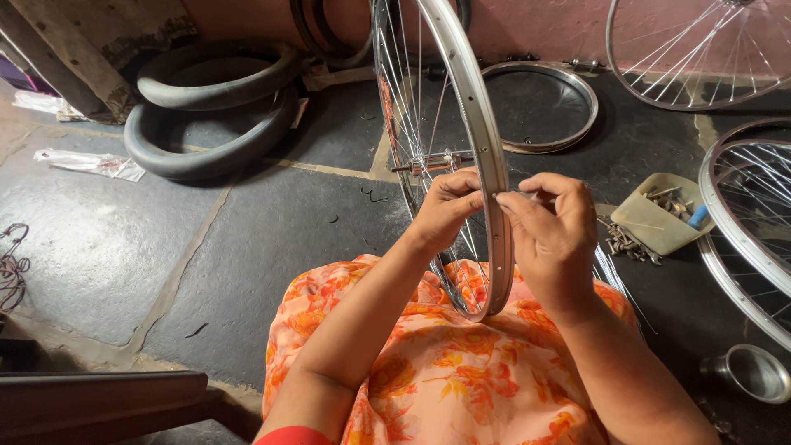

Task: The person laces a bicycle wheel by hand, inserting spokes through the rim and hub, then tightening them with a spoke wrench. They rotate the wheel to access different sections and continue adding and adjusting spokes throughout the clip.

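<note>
A silver bicycle wheel rim [471, 99] with thin spokes stands upright on my lap, resting on orange flowered cloth [445, 371]. Its hub and axle [428, 163] show just above my fingers. My left hand [445, 206] pinches a spoke on the inner side of the rim. My right hand [550, 231] is closed on the rim's outer edge, fingertips pressed at a spoke hole; a small item between the fingers cannot be made out.
Two black tyres [210, 107] lie stacked at the back left. A bare rim [540, 105] lies flat behind. Spoked wheels [746, 206] stand to the right. A beige tray of small parts [659, 218], loose nipples [628, 244] and a metal cup [754, 372] sit on the dark stone floor.
</note>
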Action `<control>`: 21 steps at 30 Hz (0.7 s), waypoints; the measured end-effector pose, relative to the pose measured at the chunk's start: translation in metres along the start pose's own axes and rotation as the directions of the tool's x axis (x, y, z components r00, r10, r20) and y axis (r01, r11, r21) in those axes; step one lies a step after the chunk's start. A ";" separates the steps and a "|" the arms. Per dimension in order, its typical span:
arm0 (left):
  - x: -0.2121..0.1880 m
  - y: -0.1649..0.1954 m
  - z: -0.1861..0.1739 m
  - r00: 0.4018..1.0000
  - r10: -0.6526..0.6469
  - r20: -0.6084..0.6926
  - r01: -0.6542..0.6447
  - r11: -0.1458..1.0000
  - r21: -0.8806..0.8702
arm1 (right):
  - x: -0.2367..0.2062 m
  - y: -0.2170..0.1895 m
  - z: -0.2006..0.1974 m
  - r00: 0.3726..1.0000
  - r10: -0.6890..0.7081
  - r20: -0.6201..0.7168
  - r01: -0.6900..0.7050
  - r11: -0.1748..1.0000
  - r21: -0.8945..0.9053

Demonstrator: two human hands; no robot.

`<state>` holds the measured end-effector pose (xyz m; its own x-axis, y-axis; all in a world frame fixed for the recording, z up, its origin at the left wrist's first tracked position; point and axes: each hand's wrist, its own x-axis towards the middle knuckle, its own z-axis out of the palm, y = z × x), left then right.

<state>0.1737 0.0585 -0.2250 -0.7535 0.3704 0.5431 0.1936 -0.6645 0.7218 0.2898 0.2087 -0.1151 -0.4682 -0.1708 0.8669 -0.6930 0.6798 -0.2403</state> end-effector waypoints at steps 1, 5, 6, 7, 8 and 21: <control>0.000 -0.001 0.000 1.000 0.007 -0.006 -0.007 1.000 -0.001 | 0.001 -0.001 0.002 1.000 -0.009 0.002 0.009 1.000 -0.024; 0.001 -0.004 -0.001 1.000 0.004 -0.027 -0.005 0.999 -0.038 | -0.001 -0.003 0.012 0.997 -0.074 0.002 0.073 0.986 -0.151; 0.000 -0.005 -0.002 0.999 -0.004 -0.034 0.002 0.998 -0.056 | -0.001 -0.003 0.014 0.997 -0.083 0.001 0.082 0.982 -0.171; 0.000 -0.005 -0.001 0.999 -0.011 -0.040 0.009 0.997 -0.074 | 0.000 -0.002 0.015 0.996 -0.093 -0.001 0.091 0.977 -0.191; 0.000 -0.005 -0.001 0.999 -0.010 -0.045 0.006 0.997 -0.078 | 0.000 -0.002 0.017 0.995 -0.104 -0.003 0.102 0.972 -0.210; -0.001 -0.006 -0.007 1.000 0.000 -0.008 0.000 0.999 -0.043 | -0.008 -0.002 0.015 0.976 -0.218 0.025 0.218 0.950 -0.224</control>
<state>0.1689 0.0575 -0.2328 -0.7586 0.3652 0.5396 0.1665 -0.6920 0.7024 0.2867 0.1976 -0.1284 -0.3194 -0.3326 0.8873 -0.6373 0.7684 0.0587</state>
